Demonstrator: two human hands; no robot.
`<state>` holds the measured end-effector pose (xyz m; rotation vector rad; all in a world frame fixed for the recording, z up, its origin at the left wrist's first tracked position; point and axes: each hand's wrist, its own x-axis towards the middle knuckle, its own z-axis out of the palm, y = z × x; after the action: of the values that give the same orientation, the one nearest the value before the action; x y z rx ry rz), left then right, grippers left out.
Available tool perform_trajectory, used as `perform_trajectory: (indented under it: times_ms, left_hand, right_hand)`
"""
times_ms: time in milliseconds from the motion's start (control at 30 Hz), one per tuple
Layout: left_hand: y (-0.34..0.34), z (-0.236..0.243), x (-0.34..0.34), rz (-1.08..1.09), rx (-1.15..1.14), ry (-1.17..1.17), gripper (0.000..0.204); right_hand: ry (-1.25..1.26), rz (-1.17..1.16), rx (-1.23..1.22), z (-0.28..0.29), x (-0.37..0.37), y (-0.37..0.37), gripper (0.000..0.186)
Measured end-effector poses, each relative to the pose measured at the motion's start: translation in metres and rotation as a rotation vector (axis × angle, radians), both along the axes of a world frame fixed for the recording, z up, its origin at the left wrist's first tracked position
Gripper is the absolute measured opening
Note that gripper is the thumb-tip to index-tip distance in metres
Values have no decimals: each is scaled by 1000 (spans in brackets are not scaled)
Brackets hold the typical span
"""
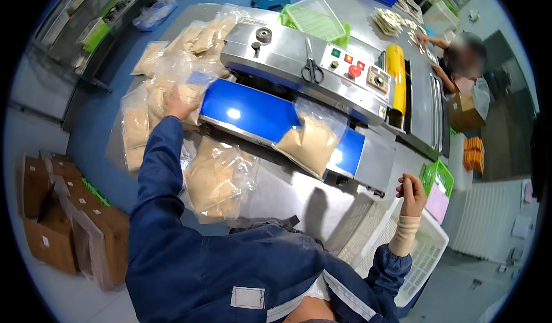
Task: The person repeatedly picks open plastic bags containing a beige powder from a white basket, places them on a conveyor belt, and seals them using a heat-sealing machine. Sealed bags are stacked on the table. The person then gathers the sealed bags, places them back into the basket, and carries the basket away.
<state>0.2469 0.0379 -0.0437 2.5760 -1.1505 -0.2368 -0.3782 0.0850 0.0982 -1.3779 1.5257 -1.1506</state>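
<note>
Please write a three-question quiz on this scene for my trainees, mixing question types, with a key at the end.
1. Multiple choice: what lies on the blue belt?
A) a pair of orange crates
B) a clear bag with tan contents
C) a blue stool

2. True or false: the scissors rest on top of the metal machine.

3. Short answer: which of the wearer's hands touches the heaped bags near the belt's left end?

Key
1. B, the clear bag.
2. True.
3. The left hand; the right hand is apart from them, its fingers curled.
</note>
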Motion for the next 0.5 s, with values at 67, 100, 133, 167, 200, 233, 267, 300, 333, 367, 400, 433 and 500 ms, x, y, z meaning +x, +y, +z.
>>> perform_trajectory:
  times_ms: [67, 100, 133, 167, 200, 233, 267, 300, 333, 367, 400, 433, 500]
  left_hand:
    - [-7, -5, 22, -66, 22, 120, 96]
    - [-10, -10, 36, -103, 33, 178, 93]
    - [-10, -24, 54, -144, -77, 172, 88]
    - [-10, -47, 79, -190, -187, 170, 83]
    - [-2, -74, 126, -292, -196, 40, 80]
    - [-9, -84, 130, -394, -52, -102, 65]
    - [-11, -89, 137, -491, 79, -270, 51]
    - [-7, -91, 147, -580, 188, -438, 41]
    - [2, -94, 172, -571, 112, -373, 38]
    - [12, -91, 200, -601, 99, -459, 39]
    - [15, -92, 179, -561, 35, -455, 40]
    - [33, -91, 175, -551, -80, -643, 41]
    - [44, -8, 39, -253, -649, 130, 40]
  right_hand:
    - [12, -61, -11, 4, -1, 18, 18]
    - [11, -89, -17, 5, -3, 28, 18]
    - [4, -115, -24, 5, -4, 38, 18]
    - [9, -157, -14, 5, -5, 48, 19]
    - [-24, -161, -2, 1, -6, 54, 19]
    - [-23, -207, 5, -1, -13, 66, 19]
    - [-22, -253, 12, -2, -20, 79, 19]
    - [2, -285, 21, -3, -26, 88, 18]
    - [18, -314, 34, -4, -29, 95, 18]
    - [-14, -350, 37, -8, -35, 103, 18]
    - [-2, -409, 40, -7, -39, 117, 18]
    - [37, -442, 49, -8, -44, 126, 18]
    - [80, -513, 80, -11, -60, 153, 18]
